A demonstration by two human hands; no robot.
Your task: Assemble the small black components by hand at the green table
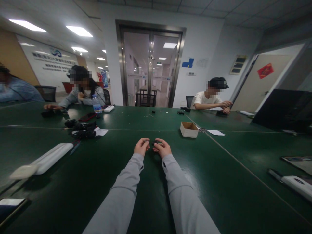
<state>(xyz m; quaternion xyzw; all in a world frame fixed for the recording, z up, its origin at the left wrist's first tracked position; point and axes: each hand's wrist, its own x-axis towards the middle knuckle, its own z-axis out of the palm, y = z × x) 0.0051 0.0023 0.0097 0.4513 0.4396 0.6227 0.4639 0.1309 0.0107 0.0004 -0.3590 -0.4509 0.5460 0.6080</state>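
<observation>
Your left hand [141, 146] and right hand [162, 148] meet over the middle of the green table [219, 182], well in from the near edge, both arms stretched forward in grey sleeves. Between them sits a small black part [154, 142]; your right fingertips [159, 142] are pinched narrowly on it, and your left fingers [145, 141] are curled in close beside it, though whether they actually touch it is too small to tell. It looks like a light, rigid piece, likely hard plastic, so it should need little force, but being so small it could slip out of a pinch; hold it by its opposite sides with the pads rather than the nails, and keep it low over the table. There is plenty of bare surface around your hands. Toward the right, a small open cardboard box [189, 129] stands farther from you, near the seam line across the table, with a white slip of paper [215, 132] beyond it. To the left, a long white case [50, 157] lies well apart, and a cluster of black items [84, 131] sits farther back. Other people work along the far edge, their hands well away from yours.
</observation>
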